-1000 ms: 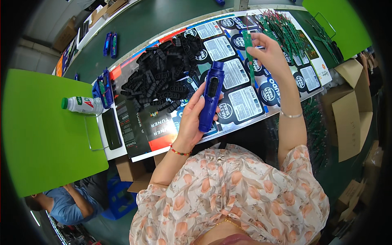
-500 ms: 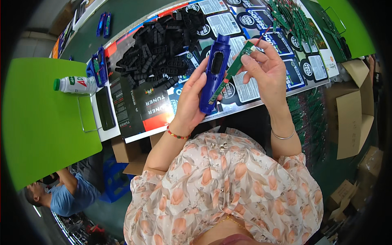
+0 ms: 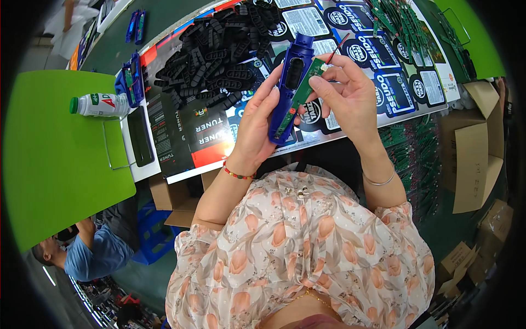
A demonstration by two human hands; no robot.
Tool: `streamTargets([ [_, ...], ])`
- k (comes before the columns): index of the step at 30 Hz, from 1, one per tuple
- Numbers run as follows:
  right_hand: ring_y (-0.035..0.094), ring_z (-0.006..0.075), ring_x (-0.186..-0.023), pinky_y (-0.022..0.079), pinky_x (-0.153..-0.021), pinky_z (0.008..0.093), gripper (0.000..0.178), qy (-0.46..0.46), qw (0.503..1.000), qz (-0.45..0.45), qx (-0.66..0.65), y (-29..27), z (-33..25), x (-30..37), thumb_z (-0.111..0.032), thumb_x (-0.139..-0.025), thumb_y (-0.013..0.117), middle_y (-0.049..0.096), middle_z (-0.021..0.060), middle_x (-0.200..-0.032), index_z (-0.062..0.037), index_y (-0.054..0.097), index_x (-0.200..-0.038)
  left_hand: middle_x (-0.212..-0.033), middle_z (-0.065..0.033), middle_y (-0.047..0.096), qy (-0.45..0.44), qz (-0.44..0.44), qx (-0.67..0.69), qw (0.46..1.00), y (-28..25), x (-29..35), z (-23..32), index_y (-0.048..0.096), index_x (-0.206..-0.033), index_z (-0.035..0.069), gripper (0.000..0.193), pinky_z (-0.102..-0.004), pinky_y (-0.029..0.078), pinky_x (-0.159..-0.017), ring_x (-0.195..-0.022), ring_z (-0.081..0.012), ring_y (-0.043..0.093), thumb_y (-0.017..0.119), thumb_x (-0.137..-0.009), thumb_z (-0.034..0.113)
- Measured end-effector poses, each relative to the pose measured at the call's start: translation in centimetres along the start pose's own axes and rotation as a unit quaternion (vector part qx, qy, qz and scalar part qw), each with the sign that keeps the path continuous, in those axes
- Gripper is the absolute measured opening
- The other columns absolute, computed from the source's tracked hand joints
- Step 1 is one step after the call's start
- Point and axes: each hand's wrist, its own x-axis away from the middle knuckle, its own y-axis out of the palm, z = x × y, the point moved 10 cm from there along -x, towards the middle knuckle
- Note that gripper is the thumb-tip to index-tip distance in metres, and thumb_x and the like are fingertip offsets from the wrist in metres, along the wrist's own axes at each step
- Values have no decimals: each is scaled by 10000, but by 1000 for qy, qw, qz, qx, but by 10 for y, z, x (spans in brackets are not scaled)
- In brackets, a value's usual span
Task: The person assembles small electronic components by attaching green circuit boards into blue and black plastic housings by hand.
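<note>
My left hand (image 3: 258,118) is wrapped round a long blue plastic housing (image 3: 279,112), which has a dark oval opening near its far end. In my right hand (image 3: 346,94) a narrow green circuit board (image 3: 304,94) is pinched between thumb and fingers. Red and black wires (image 3: 338,48) stick out from the board's far end. The board lies slantwise over the housing, its near end resting at the housing's lower part. Its far end stays off to the right of the housing. Beyond my left hand lies a heap of black plastic pieces (image 3: 211,57).
More green boards (image 3: 402,27) are piled at the far right of the printed sheets (image 3: 219,137). To the left are filled blue housings (image 3: 131,79), a dark phone-like slab (image 3: 141,136), and a white bottle (image 3: 98,105) on a green panel (image 3: 60,159). Cardboard boxes (image 3: 471,159) stand right; a person (image 3: 98,249) sits lower left.
The board's far end has swung closer to the housing, and the board now lies more along it. My right hand has shifted slightly left with it.
</note>
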Motion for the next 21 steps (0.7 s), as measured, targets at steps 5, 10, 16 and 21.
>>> streamTargets([
  [5,686,111,-699,436,-435,159,369,16,1000,-9,18,-1,4,-4,-47,-899,661,666,86,-837,31,532,-1236,-1118,-135,639,-1,-9,-19,1000,2,0,-2,310,-1503,76,519,-293,567,-708,-843,-176,655,459,-1022,201],
  [10,683,103,-695,460,-471,169,367,38,999,-4,24,0,9,-5,-39,-890,665,674,80,-820,17,544,-1233,-1106,-128,637,-4,-8,-25,1000,0,-1,-5,310,-1504,72,528,-288,564,-701,-838,-179,652,473,-1019,205],
  [16,664,89,-690,512,-587,199,276,30,999,19,39,2,11,-5,-38,-866,687,679,77,-862,1,623,-1131,-1104,-122,627,-11,-17,-23,1000,-2,-3,-10,321,-1499,67,524,-295,551,-694,-820,-189,638,478,-1016,194],
  [21,531,52,-622,460,-532,196,259,-106,967,87,214,-8,-10,-6,-11,-790,730,592,52,-963,-27,692,-1046,-1157,-129,625,-9,-24,-14,1000,1,-1,-9,360,-1491,106,472,-280,529,-686,-828,-174,632,449,-1033,179],
])
